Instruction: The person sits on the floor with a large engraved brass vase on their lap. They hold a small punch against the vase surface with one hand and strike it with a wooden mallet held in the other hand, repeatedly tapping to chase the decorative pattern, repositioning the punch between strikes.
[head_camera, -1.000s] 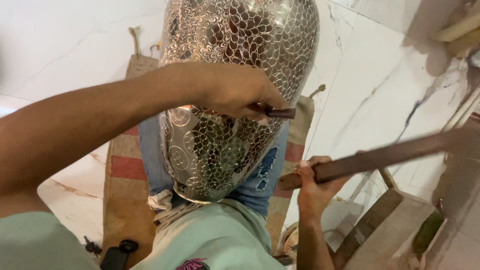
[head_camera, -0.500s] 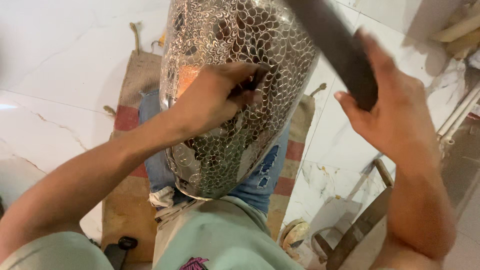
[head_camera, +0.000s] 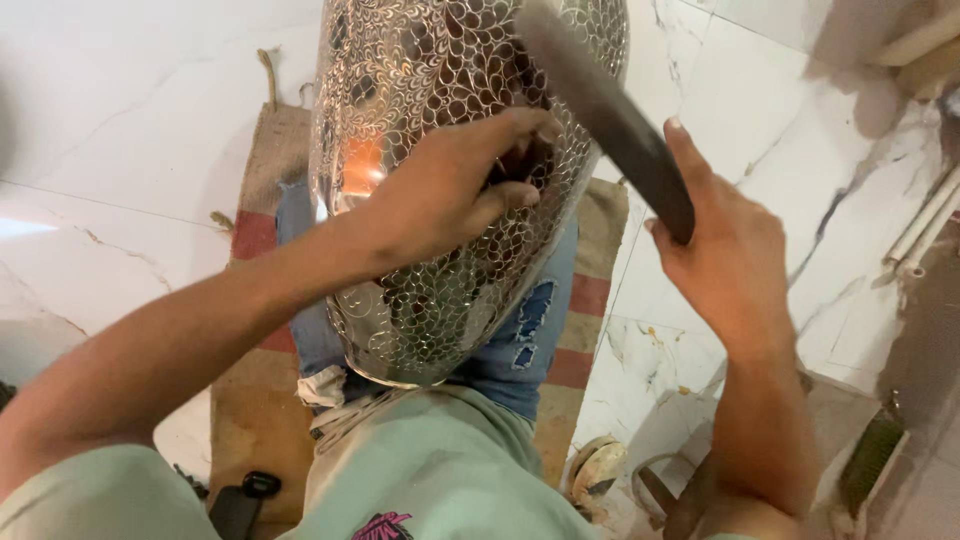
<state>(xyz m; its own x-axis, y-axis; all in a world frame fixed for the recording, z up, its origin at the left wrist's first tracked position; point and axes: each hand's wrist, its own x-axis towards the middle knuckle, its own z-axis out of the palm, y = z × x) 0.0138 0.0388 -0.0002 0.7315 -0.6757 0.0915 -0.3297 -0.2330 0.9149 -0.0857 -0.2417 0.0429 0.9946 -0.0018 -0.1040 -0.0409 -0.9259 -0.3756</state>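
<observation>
A large shiny metal vessel (head_camera: 420, 150), covered in a fine scale-like engraved pattern, rests between my legs on my lap. My left hand (head_camera: 455, 185) presses a small dark chisel-like tool against its upper right side; the tool is mostly hidden by my fingers. My right hand (head_camera: 725, 255) grips the handle of a dark hammer-like bar (head_camera: 600, 100), which is raised and slants up to the left, its blurred end over the vessel's top.
I sit on a brown mat with red stripes (head_camera: 265, 180) laid on a white marble floor (head_camera: 110, 150). A black object (head_camera: 245, 500) lies by my left side. Round tools or scraps (head_camera: 600, 470) and a wooden box (head_camera: 870, 460) sit at lower right.
My right hand has swung the bar up from low on the right to above the vessel. My left hand has shifted slightly higher on the vessel with the small tool.
</observation>
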